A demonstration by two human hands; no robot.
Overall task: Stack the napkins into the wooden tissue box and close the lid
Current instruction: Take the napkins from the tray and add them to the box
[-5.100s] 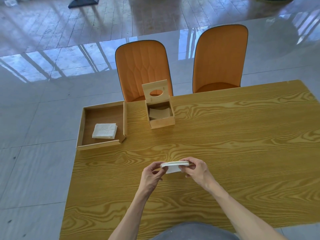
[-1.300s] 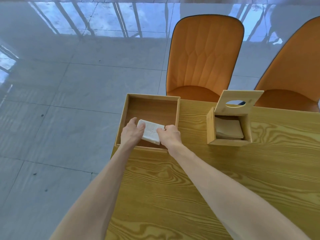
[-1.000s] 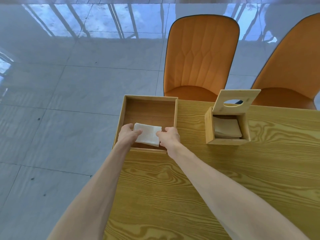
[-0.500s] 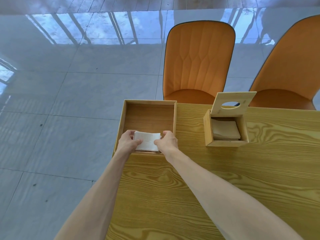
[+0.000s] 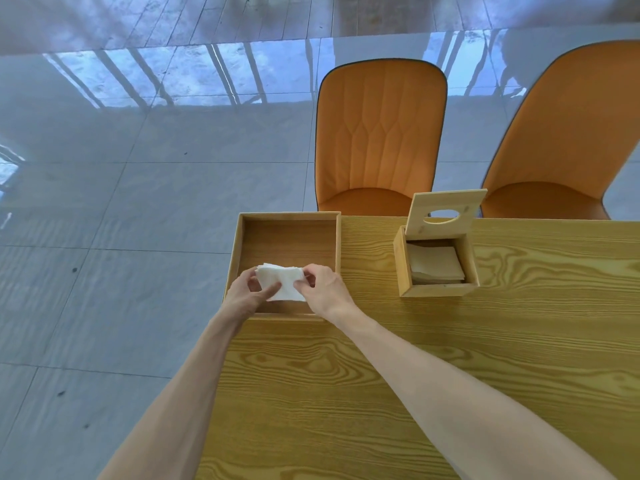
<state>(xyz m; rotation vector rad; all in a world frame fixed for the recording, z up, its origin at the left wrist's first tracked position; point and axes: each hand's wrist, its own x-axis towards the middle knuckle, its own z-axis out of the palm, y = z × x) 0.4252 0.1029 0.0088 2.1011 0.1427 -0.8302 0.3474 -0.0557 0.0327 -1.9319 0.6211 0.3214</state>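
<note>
A small stack of white napkins (image 5: pixel 284 284) is held over the near part of the wooden tray (image 5: pixel 286 237). My left hand (image 5: pixel 246 295) grips its left side and my right hand (image 5: pixel 323 291) pinches its right side. The wooden tissue box (image 5: pixel 438 291) stands to the right on the table, its lid (image 5: pixel 445 212) with an oval hole tilted up and back. Folded napkins (image 5: pixel 435 265) lie inside the box.
The tray sits at the far left corner of the yellow wood-grain table (image 5: pixel 433 368), partly overhanging the left edge. Two orange chairs (image 5: pixel 379 140) stand behind the table's far edge. Shiny grey floor tiles lie to the left.
Both hands have lifted the white napkin stack from the tray floor and drawn it slightly toward me. The tissue box stays as it was.
</note>
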